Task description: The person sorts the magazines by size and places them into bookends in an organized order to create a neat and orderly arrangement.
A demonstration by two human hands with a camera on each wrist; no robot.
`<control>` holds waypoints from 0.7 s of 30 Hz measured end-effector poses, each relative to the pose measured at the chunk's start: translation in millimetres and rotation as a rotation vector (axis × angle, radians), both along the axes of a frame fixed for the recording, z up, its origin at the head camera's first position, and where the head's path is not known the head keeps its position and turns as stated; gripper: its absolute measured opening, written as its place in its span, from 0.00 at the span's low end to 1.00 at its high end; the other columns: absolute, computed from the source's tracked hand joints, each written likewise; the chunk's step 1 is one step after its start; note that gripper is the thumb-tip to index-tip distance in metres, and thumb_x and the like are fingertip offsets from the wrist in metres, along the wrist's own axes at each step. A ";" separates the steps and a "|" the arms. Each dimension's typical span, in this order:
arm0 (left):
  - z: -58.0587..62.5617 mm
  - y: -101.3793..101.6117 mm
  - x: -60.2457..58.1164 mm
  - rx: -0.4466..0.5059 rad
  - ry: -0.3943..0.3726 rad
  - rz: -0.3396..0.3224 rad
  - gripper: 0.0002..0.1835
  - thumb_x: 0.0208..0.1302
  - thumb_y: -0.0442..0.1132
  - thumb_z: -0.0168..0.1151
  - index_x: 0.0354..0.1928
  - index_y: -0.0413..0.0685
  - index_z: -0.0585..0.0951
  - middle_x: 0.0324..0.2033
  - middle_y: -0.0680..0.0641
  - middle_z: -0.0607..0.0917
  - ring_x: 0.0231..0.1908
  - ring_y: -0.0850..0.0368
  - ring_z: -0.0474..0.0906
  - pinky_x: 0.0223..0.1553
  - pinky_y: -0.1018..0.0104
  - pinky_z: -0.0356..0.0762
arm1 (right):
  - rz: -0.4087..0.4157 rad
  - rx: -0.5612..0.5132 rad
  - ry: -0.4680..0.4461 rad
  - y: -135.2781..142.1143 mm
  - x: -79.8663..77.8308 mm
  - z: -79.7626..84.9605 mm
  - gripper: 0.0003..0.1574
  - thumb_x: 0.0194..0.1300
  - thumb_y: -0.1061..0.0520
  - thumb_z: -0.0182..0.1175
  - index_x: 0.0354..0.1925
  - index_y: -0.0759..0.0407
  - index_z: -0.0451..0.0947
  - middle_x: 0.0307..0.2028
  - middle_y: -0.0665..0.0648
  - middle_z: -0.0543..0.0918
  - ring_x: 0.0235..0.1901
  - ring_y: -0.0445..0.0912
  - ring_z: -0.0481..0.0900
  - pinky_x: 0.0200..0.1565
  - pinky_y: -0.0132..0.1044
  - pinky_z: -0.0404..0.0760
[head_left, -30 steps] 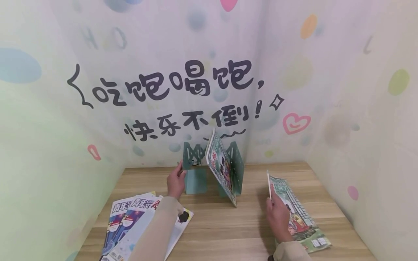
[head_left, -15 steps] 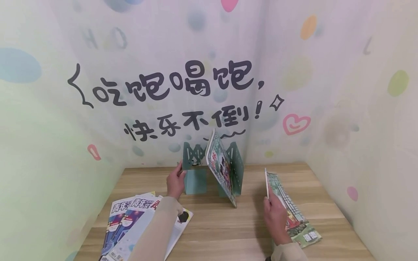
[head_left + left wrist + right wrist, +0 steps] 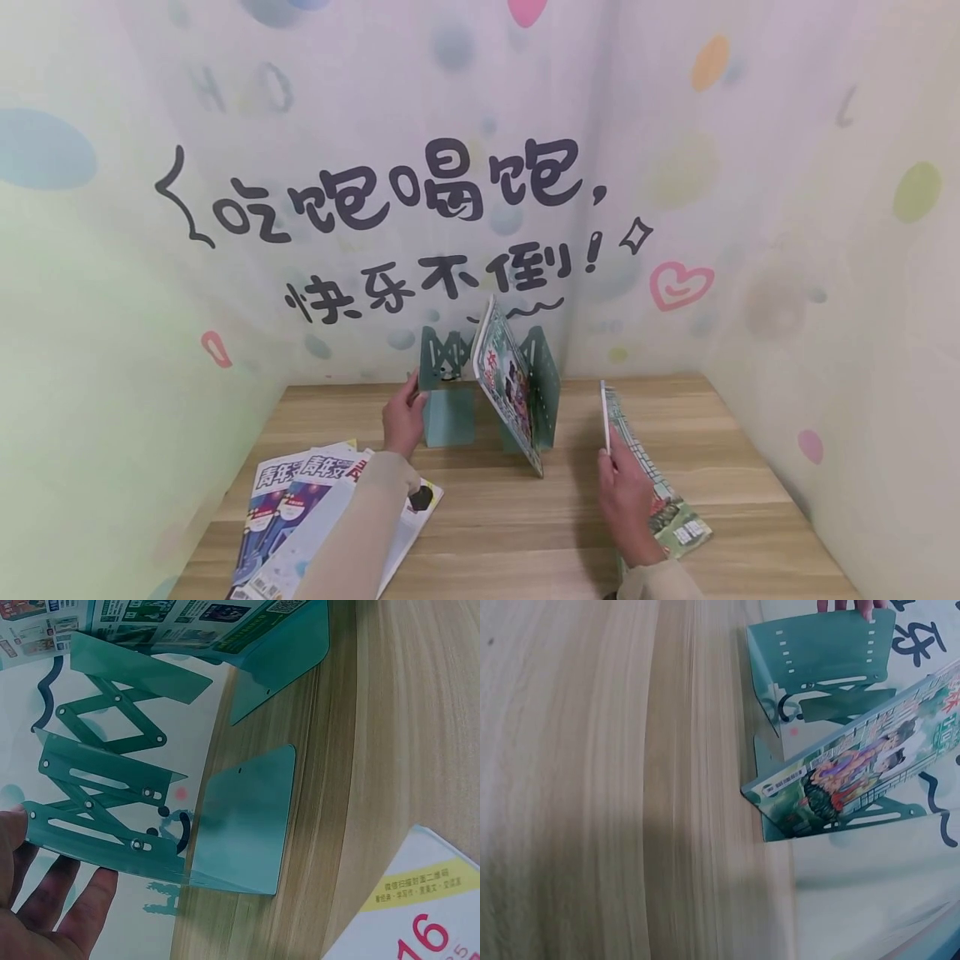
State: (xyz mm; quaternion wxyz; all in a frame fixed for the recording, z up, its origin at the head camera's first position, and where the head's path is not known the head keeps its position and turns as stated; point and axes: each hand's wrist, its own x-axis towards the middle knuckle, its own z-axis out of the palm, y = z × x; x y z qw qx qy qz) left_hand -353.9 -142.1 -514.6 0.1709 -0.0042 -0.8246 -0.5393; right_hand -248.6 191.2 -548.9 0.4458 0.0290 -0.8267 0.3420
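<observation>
A green expandable metal bookend (image 3: 543,387) with a criss-cross lattice stands at the back of the table. My left hand (image 3: 403,421) pinches its left end panel (image 3: 97,851), thumb on one side and fingers on the other. One illustrated magazine (image 3: 510,387) stands tilted inside the bookend near its right panel, its front corner jutting out. Off to the right, my right hand (image 3: 628,500) grips a second magazine (image 3: 678,521) with a similar green cover by its spine side, and the cover bends down to the right. That hand is out of the right wrist view.
Several magazines (image 3: 288,508) lie fanned out at the front left of the wooden table (image 3: 517,533), partly under my left forearm. A printed wall curtain (image 3: 480,100) rises right behind the bookend, with more walls on both sides.
My right hand has moved a little to the left with its magazine, which has turned more edge-on. The left hand and the bookend have stayed in place.
</observation>
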 end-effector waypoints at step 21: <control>1.5 -1.0 1.4 0.002 -0.030 -0.009 0.27 0.73 0.35 0.53 0.72 0.53 0.65 0.65 0.42 0.72 0.61 0.45 0.72 0.59 0.53 0.73 | 0.046 0.068 0.125 -24.4 8.5 18.5 0.27 0.54 0.71 0.61 0.55 0.69 0.79 0.39 0.68 0.85 0.30 0.57 0.84 0.27 0.53 0.83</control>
